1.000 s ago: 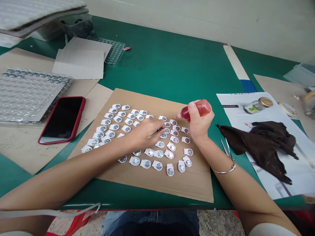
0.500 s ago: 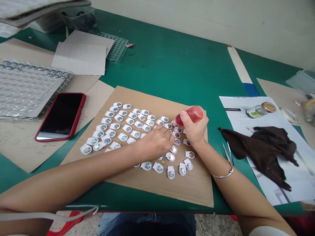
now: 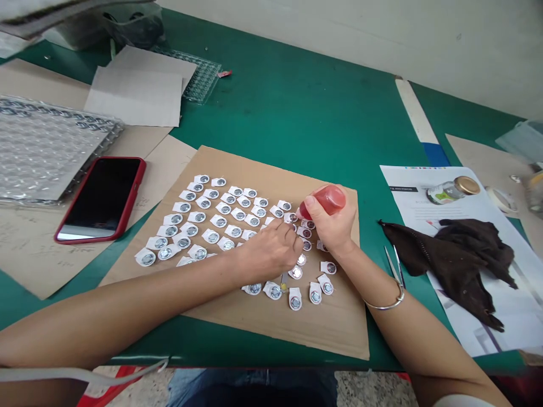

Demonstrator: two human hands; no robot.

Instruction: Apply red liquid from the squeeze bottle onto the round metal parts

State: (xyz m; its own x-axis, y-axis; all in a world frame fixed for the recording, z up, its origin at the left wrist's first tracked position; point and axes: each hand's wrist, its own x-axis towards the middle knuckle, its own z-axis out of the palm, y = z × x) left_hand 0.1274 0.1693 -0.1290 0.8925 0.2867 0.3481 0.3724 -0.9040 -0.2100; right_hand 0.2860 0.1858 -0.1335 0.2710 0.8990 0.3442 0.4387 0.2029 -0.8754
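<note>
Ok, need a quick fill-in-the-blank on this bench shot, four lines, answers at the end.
1. The person's right hand grips a squeeze bottle that is coloured ____.
2. The phone lies with its screen facing ____.
3. As the wearer sees it, the dark cloth lies to the ____ of the cardboard.
4. The lid of the glass jar is coloured ____.

Missing words: red; up; right; gold.

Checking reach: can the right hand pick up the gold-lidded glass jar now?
Likely not: the right hand holds the red squeeze bottle, though the way to the glass jar over green tabletop and printed paper looks free.
</note>
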